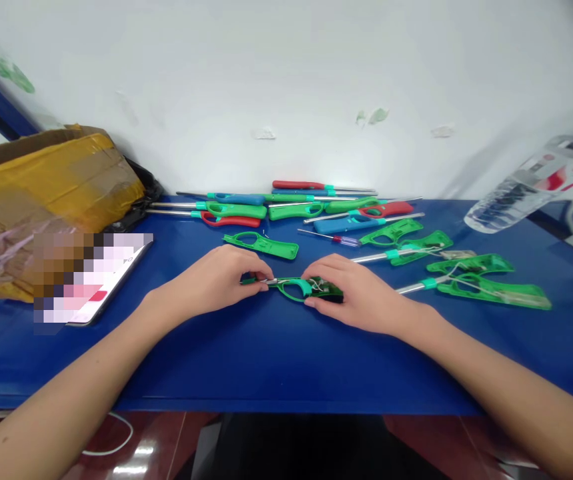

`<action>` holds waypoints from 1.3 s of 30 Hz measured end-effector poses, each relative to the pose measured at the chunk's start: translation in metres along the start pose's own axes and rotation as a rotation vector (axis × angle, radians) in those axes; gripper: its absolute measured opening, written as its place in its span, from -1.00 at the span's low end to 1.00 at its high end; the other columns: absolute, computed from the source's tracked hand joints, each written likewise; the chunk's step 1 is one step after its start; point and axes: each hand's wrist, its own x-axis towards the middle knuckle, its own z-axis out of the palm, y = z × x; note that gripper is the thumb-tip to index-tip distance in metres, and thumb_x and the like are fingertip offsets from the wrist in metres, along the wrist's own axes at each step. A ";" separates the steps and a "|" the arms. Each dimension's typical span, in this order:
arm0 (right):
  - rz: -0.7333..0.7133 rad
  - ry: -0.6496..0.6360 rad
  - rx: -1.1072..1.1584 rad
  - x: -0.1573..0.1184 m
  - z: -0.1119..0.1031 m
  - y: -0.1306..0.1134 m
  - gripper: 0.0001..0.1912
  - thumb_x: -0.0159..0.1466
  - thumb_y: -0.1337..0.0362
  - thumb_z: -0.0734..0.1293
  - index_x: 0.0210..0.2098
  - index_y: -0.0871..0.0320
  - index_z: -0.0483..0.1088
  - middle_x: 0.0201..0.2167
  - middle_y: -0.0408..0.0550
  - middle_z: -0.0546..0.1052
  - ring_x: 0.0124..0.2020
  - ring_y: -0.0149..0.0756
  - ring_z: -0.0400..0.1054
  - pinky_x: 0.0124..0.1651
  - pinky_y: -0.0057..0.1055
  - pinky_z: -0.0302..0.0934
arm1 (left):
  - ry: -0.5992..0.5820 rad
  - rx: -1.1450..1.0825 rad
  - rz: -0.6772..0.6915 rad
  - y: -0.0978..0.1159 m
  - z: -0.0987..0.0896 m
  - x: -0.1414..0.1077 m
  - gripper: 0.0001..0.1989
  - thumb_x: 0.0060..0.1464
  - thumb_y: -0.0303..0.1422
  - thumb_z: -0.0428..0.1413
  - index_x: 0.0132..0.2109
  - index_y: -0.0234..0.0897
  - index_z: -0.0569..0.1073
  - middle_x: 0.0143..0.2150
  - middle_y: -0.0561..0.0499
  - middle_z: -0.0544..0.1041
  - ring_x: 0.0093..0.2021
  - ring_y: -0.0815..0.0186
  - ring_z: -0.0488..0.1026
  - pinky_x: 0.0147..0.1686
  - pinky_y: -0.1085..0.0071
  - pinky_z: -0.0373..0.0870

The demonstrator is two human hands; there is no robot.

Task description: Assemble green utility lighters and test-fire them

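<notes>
An opened green lighter (294,289) lies at the middle of the blue table, its trigger and inner wires showing. My left hand (221,280) is closed on the metal tube at its left end. Around the handle at the right end, my right hand (354,293) has its fingers wrapped, hiding part of the inside. Just behind my hands rests a loose green half shell (281,249). A screwdriver (344,240) with a clear purple and red handle lies behind my right hand. Opened green lighters (496,292) with exposed wires are to the right.
Several red, green and blue lighters (239,211) lie along the white wall. At the left are a taped cardboard box (56,193) and a phone (111,280) with a partly blurred screen. A plastic bottle (526,183) stands tilted in view at the right.
</notes>
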 end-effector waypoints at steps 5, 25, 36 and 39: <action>0.001 -0.007 -0.012 0.000 0.000 0.000 -0.76 0.31 0.22 0.34 -0.04 0.13 0.40 -0.09 0.02 0.54 -0.04 -0.12 0.39 -0.02 -0.17 0.33 | 0.026 0.003 -0.038 -0.001 0.002 0.001 -0.94 0.14 -0.37 0.19 -0.24 -0.23 0.56 -0.26 0.06 0.61 -0.28 0.31 0.52 -0.27 0.46 0.37; -0.018 0.024 0.017 -0.001 0.003 0.003 -0.74 0.30 0.21 0.36 -0.04 0.14 0.44 -0.09 0.04 0.55 -0.04 -0.12 0.41 -0.01 -0.19 0.34 | 0.021 -0.046 0.057 -0.006 0.006 0.001 -0.87 0.21 -0.39 0.13 -0.13 -0.23 0.56 -0.18 0.00 0.59 -0.22 0.31 0.50 -0.20 0.43 0.40; 0.011 0.012 0.049 -0.001 0.003 0.003 -0.74 0.30 0.20 0.37 -0.05 0.12 0.42 -0.07 0.03 0.53 -0.02 -0.14 0.39 0.01 -0.21 0.33 | 0.019 -0.021 0.105 -0.005 0.003 -0.001 -0.81 0.24 -0.38 0.11 -0.08 -0.19 0.61 -0.16 0.02 0.64 -0.18 0.29 0.54 -0.15 0.41 0.44; 0.010 0.011 0.049 -0.001 0.002 0.002 -0.76 0.30 0.21 0.37 -0.06 0.12 0.42 -0.10 0.02 0.54 -0.04 -0.14 0.39 0.00 -0.19 0.33 | 0.015 -0.021 0.100 -0.005 0.002 -0.001 -0.80 0.23 -0.38 0.12 -0.08 -0.18 0.61 -0.17 0.02 0.65 -0.19 0.28 0.55 -0.17 0.41 0.45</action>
